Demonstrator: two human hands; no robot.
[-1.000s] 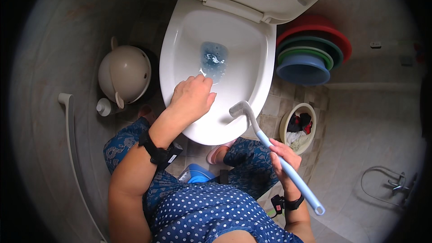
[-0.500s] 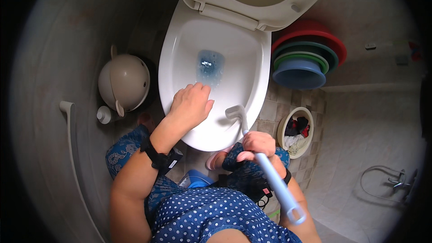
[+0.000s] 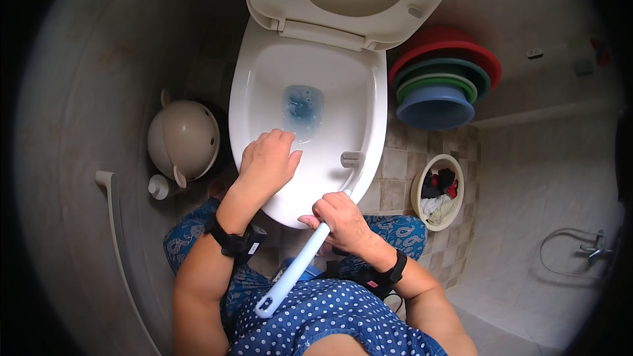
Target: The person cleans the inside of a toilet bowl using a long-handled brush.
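My right hand [image 3: 342, 220] is wrapped round the pale blue handle of a toilet brush [image 3: 293, 270]. The handle's holed end lies over my front. The brush's grey-white head [image 3: 351, 159] is inside the toilet bowl [image 3: 241, 112], against the right inner side. Over the front left of the bowl hangs my left hand [image 3: 267, 164], its thumb apart from the bent fingers; nothing shows in it, though its palm is hidden. Blue water [image 3: 302, 108] fills the bottom of the bowl. The toilet seat and lid [image 3: 270, 0] stand raised at the far end.
Stacked basins [image 3: 435, 107] in red, green and blue stand right of the toilet. Nearer is a cream tub [image 3: 417, 194] holding cloths. To the left are a round beige bin [image 3: 186, 137] and a white bottle [image 3: 157, 187]. A hand shower [image 3: 590, 250] hangs far right.
My right hand has moved left, and the brush handle has swung from pointing lower right to lower left. The brush head has turned against the bowl's right side. My left hand barely moved.
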